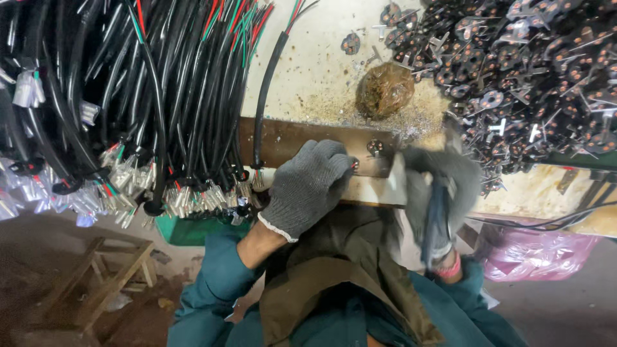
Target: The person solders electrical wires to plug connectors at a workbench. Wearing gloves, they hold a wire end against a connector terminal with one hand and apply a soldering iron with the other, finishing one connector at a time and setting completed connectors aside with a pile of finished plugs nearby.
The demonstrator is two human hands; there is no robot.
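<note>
My left hand (308, 186), in a grey knit glove, rests on a rusty metal plate (289, 138) at the bench edge, fingers closed around the end of a black cable (267, 83) with coloured wires. A small round plug insert (375, 148) sits on the plate just right of my fingertips. My right hand (443, 186), also gloved and motion-blurred, grips a dark-handled tool (436, 222) beside the plate.
A big bundle of black cables (128, 96) with crimped terminals hangs over the bench at left. A heap of dark plug inserts (527, 64) fills the upper right. A brown lump (384, 90) sits amid metal filings. A pink bag (533, 254) and wooden stool (109, 276) are below.
</note>
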